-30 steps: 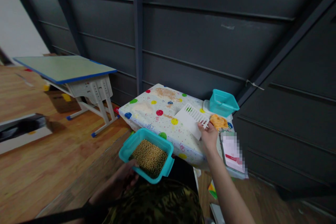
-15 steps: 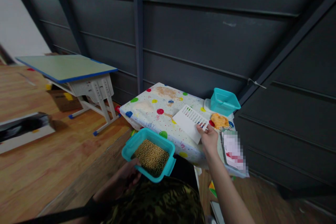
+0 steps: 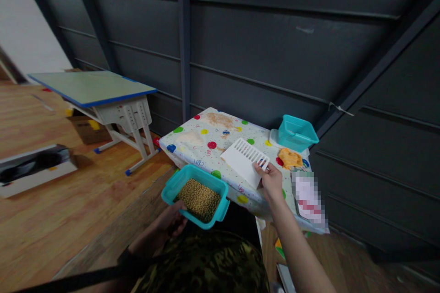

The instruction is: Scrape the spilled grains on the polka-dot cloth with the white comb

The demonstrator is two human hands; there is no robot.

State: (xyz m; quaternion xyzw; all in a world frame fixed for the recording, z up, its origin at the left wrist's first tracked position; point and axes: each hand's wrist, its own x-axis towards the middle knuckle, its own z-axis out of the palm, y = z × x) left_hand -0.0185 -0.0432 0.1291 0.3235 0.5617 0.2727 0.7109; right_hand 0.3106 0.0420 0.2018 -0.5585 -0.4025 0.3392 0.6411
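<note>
Head camera: looks down at two bare hands over a small table with a white plastic cloth printed with coloured spots (image 3: 206,158).

Left hand (image 3: 173,219): gripping the near-left rim of an open turquoise plastic tub (image 3: 179,182), held in front of the table's near edge, above the lap.

Inside the tub: a layer of small, round, tan beans (image 3: 201,199).

Right hand (image 3: 272,181): thumb and fingers pinching the right side of a flat white plastic scraper with a row of slots (image 3: 242,162). It slants over the middle of the table – whether it touches the cloth, I cannot tell.

Far side of table: a scatter of fine brown grains (image 3: 220,120); nearer and to the left, a pale powdery patch (image 3: 189,138).

Right end of table: a second turquoise plastic tub (image 3: 292,139) – overlapping a whitish flat piece (image 3: 274,137) – then a crumpled orange cloth (image 3: 290,159) and a blurred, pinkish-white rectangular sheet (image 3: 307,192).

Beyond, left: a pale-green desk with blue edging (image 3: 92,87), on a wooden floor (image 3: 103,201).
</note>
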